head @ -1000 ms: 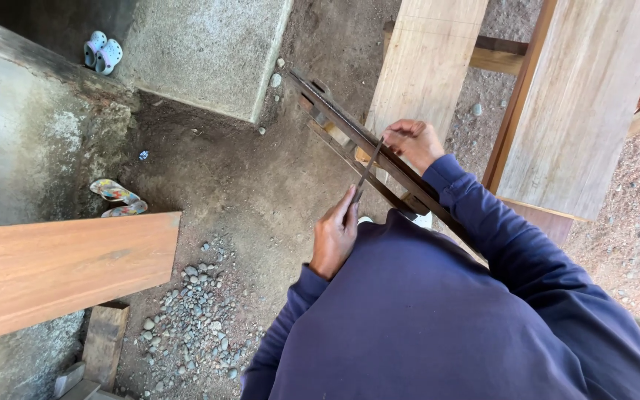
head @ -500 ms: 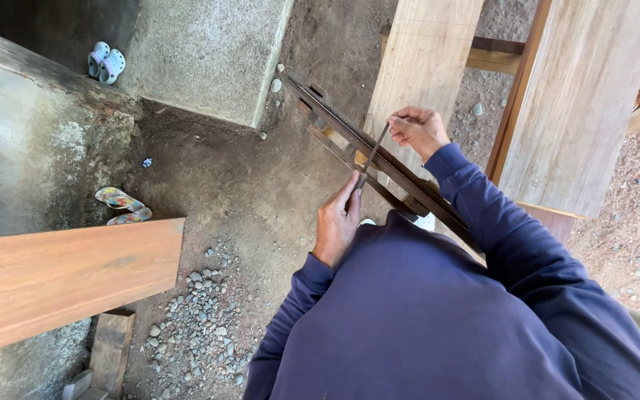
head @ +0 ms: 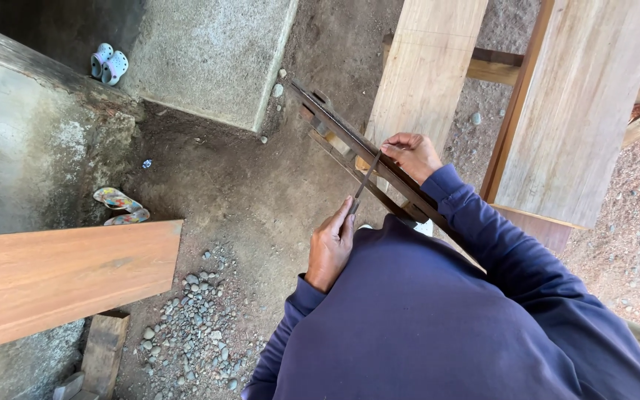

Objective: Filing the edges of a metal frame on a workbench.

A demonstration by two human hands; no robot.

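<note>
A thin metal file lies across a long saw blade clamped between wooden strips, centre of the scene above the dirt ground. The left hand has its fingers closed on the file's near end; the right hand pinches its far tip. Pale planks stand just beyond, sandals far left

A dark navy blue sweater is worn, plain and unpatterned. The long saw is seen in dark grey-brown, and the thin file laid across it is dark grey. The plank at the near left is coloured reddish orange-brown with fine grain, while the far boards are pale tan. Multicoloured speckled sandals and white clogs with blue dots are shown on brown dirt.
</note>
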